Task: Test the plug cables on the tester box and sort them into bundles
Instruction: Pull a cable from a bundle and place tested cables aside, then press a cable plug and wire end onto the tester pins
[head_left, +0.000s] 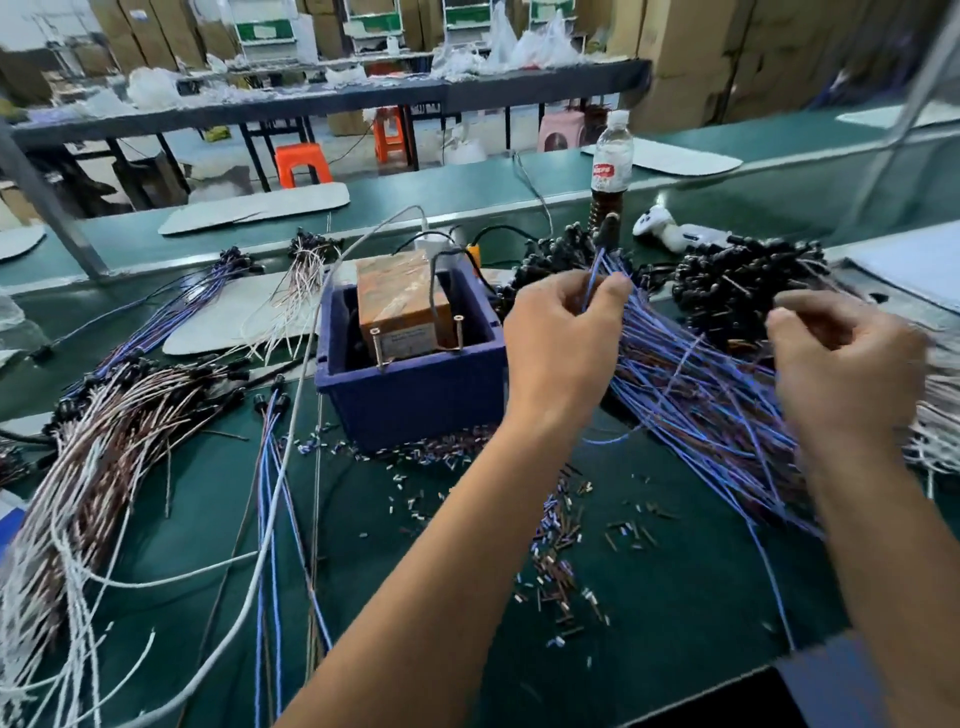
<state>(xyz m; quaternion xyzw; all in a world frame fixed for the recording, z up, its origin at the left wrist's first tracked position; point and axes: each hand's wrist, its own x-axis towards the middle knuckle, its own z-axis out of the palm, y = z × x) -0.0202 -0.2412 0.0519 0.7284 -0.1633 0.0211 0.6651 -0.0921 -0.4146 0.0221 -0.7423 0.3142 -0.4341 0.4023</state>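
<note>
On the far left of the green tabletop (649, 597) lies a thick sorted bundle of white and brown cables (98, 467), and beside it a thin sheaf of blue cables (270, 493) with their black plugs pointing away. In the middle stands the tester box (402, 306), an orange-brown block with two upright pins at its near edge, set inside a dark blue bin (415, 395). Just right of the bin, the left hand (563, 338) pinches a single blue cable (589, 283) between thumb and forefinger, lifting it out of the big untested heap of blue cables (701, 395). The right hand (841, 364) is curled into that same heap, apparently holding strands down, though motion blur hides just what the fingers grip. These cables look light, thin and floppy, and they tangle readily (the heap is one large snarl), so a strand is probably best taken near its stiff black plug end and drawn out slowly along its length. Clipped wire scraps (561, 540) litter the tabletop near the arms. At the back stand a drink bottle (612, 156) and a white controller (670, 231); beyond are workbenches, orange stools and stacked cardboard boxes.
</note>
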